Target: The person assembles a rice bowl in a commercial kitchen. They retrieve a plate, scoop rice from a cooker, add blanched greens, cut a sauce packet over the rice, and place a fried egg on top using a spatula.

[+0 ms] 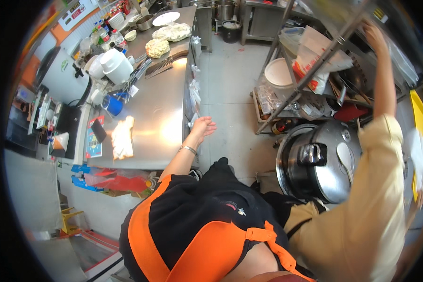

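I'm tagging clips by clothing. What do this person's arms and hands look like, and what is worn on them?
The left hand is bare, with a thin silver bracelet at the wrist and no sleeve along the forearm. The right hand is bare too; a loose beige sleeve covers the upper arm to about the elbow.

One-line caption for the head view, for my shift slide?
Left hand hangs open beside the steel counter; right hand reaches up into the wire rack above a large steel pot.

Well left of the left hand's fingers (207, 126), a flat red-and-blue printed card (95, 137) lies on the tabletop (160, 108). Below it sit blue and red packages (105, 181). Beneath the right hand's fingers (372, 32), white bags (317, 51) crowd the shelf (310, 77).
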`<state>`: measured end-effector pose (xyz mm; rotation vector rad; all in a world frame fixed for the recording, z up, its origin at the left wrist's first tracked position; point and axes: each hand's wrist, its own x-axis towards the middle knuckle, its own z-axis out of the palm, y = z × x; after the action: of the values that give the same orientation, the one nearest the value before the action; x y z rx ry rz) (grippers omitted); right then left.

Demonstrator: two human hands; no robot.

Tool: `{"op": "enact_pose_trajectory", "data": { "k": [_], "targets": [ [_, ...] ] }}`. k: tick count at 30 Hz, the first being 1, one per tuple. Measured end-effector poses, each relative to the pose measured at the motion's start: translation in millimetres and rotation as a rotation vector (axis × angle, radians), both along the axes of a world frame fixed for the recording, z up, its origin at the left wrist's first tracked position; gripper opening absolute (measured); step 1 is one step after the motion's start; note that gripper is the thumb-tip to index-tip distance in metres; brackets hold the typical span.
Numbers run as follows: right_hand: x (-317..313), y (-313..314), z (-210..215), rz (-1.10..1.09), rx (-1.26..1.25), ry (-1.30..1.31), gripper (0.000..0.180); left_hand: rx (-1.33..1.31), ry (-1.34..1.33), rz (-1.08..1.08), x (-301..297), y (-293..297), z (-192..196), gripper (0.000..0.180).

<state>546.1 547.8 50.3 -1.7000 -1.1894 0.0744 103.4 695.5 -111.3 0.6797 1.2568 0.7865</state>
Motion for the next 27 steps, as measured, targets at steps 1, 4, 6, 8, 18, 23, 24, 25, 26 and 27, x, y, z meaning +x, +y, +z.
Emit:
{"op": "enact_pose_trajectory", "data": {
  "k": [1, 4, 6, 8, 18, 23, 24, 25, 26, 27],
  "targets": [
    [2.5, 39.3, 18.5, -0.088, 0.054, -0.046, 0.019, -0.021, 0.003, -0.007, -2.9, 19.0, -1.9, 0.033],
    [7.4, 134.0, 64.1, -0.211, 0.122, -0.199, 0.019, -0.066, -0.031, 0.014, -17.3, 78.4, 0.4, 0.035],
    [13.3, 176.0, 78.3, -0.209, 0.061, -0.199, 0.02, -0.078, -0.06, 0.024, -26.7, 110.0, 0.0, 0.035],
    [19.3, 193.2, 75.5, -0.128, 0.031, -0.239, 0.02, -0.077, -0.056, 0.083, -34.0, 138.1, -0.8, 0.033],
    [-62.8, 217.6, -189.8, 0.253, -0.698, 0.355, 0.023, -0.041, -0.204, 0.192, -27.8, 285.4, 3.5, 0.031],
    [-63.2, 458.1, -269.5, 0.378, -0.922, 0.853, 0.018, -0.047, -0.155, 0.305, -12.7, 404.9, 1.8, 0.03],
    [-69.2, 505.6, -267.9, 0.412, -0.911, 0.828, 0.018, -0.05, -0.152, 0.305, -13.4, 432.0, 5.1, 0.029],
    [-75.7, 544.2, -263.0, 0.468, -0.95, 0.833, 0.019, 0.027, -0.122, 0.423, -14.9, 459.9, 7.3, 0.03],
    [-83.7, 582.7, -256.0, 0.519, -0.954, 0.764, 0.02, 0.087, -0.114, 0.516, -18.1, 486.9, 9.8, 0.031],
    [-92.6, 621.0, -246.9, 0.573, -0.971, 0.731, 0.021, 0.237, 0.079, 0.596, -31.0, 516.0, 15.1, 0.033]
  ]
}}
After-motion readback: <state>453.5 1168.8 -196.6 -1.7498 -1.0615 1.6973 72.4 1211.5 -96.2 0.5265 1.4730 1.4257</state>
